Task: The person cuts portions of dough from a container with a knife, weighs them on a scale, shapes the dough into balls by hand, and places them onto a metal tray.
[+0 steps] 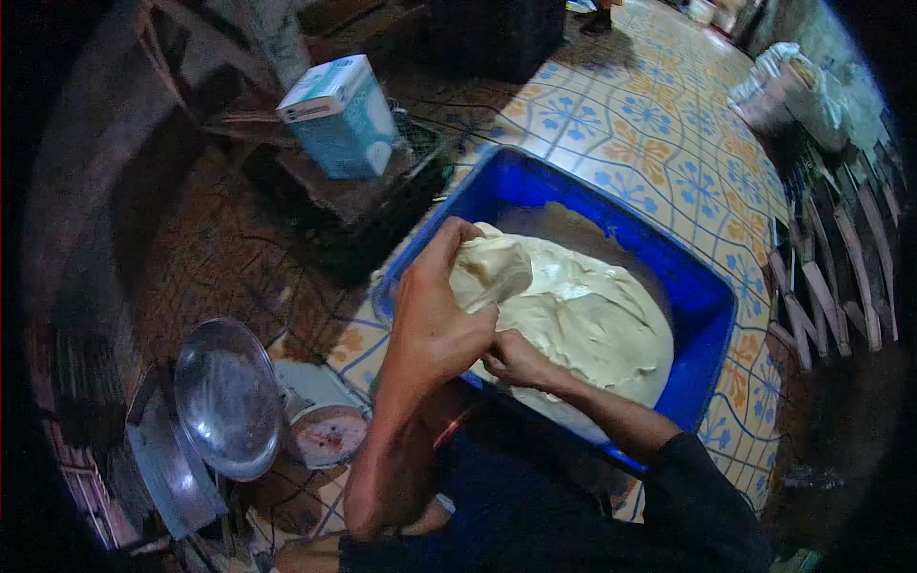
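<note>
Your left hand [435,320]: clamped on a raised fold of pale dough [592,329]
Your right hand [521,363]: curled just beside the left; can't tell if clamped
Dough feel: probably heavy, soft, stretchy, tacky; may tear if you pinch
Your hold: thick fold, full palm
Dough place: in the blue tub [702,339], on tiled floor [669,124]
Dough axis: upper left to lower right, along tub's length; no clear front

Dark sleeve [705,497], bare forearms [616,410]
</note>
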Tool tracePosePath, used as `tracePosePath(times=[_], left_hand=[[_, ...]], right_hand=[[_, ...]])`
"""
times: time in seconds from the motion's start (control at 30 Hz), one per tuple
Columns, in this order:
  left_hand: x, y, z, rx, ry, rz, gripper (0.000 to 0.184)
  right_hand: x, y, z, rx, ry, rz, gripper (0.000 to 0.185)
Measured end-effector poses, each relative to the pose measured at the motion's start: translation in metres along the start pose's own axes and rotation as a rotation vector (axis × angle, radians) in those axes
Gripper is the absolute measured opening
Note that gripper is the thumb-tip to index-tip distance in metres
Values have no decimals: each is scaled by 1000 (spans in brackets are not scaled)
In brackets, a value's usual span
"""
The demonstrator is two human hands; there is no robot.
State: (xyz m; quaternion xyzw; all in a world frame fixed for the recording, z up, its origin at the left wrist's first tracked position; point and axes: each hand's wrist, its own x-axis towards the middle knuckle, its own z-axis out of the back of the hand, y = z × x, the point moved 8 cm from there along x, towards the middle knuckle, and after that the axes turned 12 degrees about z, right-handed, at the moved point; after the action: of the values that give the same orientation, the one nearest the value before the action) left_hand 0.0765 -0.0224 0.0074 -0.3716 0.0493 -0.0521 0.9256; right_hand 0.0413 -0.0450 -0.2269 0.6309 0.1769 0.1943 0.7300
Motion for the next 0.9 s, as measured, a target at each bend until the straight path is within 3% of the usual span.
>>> tracePosePath(times=[0.07,0.1,0.2,0.27,0.37,0.4,0.5,0.67,0.7,0.77,0.8,0.9], left_hand=[[-3,-31,17,-25,20,-132,46],[-31,-28,10,-257,-47,-149,46],[-73,-35,55,-293,-32,-115,47],[-113,-28,81,266,-117,-176,48],[-148,20,123,484,-269,-2,49],[-159,37,137,506,-390,-31,50],[-164,108,164,635,-364,182,54],[-173,216,143,642,-381,331,54],[-176,217,133,631,-384,331,54],[-202,188,133,821,-896,210,56],[-212,174,131,773,-935,288,56],[-232,157,86,384,-931,189,43]], right_hand=[[15,12,5,-191,121,346,27],[-41,1,50,-387,217,236,27],[-70,25,61,-301,88,166,34],[-80,27,60,-379,96,207,42],[-82,29,50,-358,4,259,46],[-82,22,48,-330,-1,153,46],[-80,24,44,-270,-67,114,43],[-78,-3,42,-241,-106,235,45],[-81,3,44,-252,-104,234,45],[-91,5,46,-201,-130,40,44],[-91,-13,60,-189,-193,179,44],[-114,2,73,-66,-302,89,46]])
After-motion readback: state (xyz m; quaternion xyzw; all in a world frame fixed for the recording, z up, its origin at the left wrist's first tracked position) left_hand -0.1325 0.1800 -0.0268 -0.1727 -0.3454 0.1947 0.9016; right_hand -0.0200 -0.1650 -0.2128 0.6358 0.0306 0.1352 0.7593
